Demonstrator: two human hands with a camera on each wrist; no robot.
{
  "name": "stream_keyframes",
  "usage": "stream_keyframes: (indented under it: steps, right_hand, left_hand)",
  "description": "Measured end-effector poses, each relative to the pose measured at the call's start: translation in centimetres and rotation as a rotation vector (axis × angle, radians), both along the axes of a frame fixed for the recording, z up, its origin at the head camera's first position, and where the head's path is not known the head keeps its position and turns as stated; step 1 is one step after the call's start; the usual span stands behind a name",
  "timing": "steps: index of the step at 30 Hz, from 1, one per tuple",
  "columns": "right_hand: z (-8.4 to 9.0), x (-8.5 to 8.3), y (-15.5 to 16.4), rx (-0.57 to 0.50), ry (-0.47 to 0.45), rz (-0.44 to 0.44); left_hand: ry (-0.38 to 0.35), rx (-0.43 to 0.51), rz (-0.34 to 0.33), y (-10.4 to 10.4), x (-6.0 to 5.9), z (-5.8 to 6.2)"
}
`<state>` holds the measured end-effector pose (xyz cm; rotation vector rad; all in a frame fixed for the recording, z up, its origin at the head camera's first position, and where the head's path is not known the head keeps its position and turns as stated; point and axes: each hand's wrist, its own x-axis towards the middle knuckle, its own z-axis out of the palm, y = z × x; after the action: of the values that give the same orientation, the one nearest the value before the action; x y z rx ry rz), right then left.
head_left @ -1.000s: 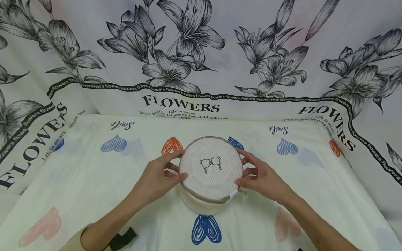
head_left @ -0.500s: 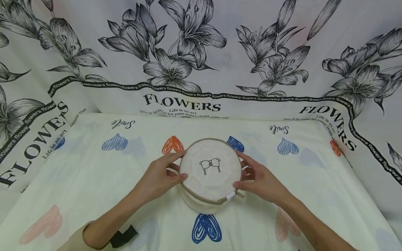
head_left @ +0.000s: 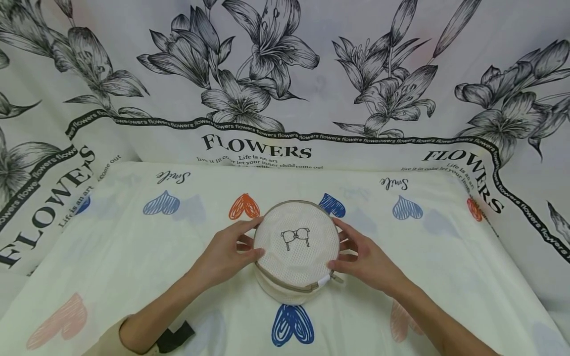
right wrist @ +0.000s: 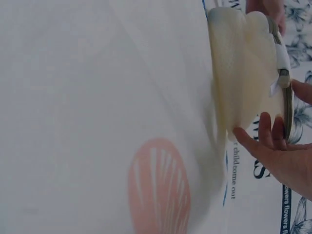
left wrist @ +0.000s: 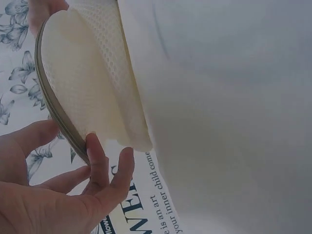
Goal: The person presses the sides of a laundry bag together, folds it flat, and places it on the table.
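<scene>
A round, cream mesh laundry bag (head_left: 296, 262) with a brown zipper round its top and a line drawing on the lid stands on the bed-like surface, between both hands. My left hand (head_left: 229, 249) grips its left rim, thumb on top and fingers at the side. On the right rim, my right hand (head_left: 367, 254) pinches near the zipper pull (head_left: 337, 279). The left wrist view shows the mesh side wall (left wrist: 92, 78) slack and folded, with left fingertips (left wrist: 92, 141) at the zipper edge. In the right wrist view, right fingers (right wrist: 265, 129) lie along the wall.
A pale sheet (head_left: 133, 257) printed with hearts covers the surface. Behind it hangs a white cloth (head_left: 320, 94) with black flowers and lettering. A black strap (head_left: 175, 337) sits by the left sleeve (head_left: 116, 338).
The bag's lid has lowered slightly and shifted a little left at its right side. My right hand has moved left and down with it; the left hand keeps its grip.
</scene>
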<state>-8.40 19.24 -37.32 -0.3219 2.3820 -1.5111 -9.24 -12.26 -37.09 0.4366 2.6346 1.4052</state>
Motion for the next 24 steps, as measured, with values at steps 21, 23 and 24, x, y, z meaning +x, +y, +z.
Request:
stream_keyframes:
  steps: [21, 23, 24]
  right_hand:
    - [-0.77, -0.5, -0.26, -0.013, -0.043, -0.031]
    - [-0.81, -0.41, -0.31, 0.002, -0.042, -0.034]
    - [-0.83, -0.37, -0.33, 0.008, -0.042, -0.038]
  left_hand:
    - [-0.032, 0.042, 0.011, 0.03, 0.39, -0.79]
    - [-0.025, 0.049, 0.01, 0.03, 0.35, -0.85]
    - [-0.023, 0.055, 0.008, 0.03, 0.32, -0.88]
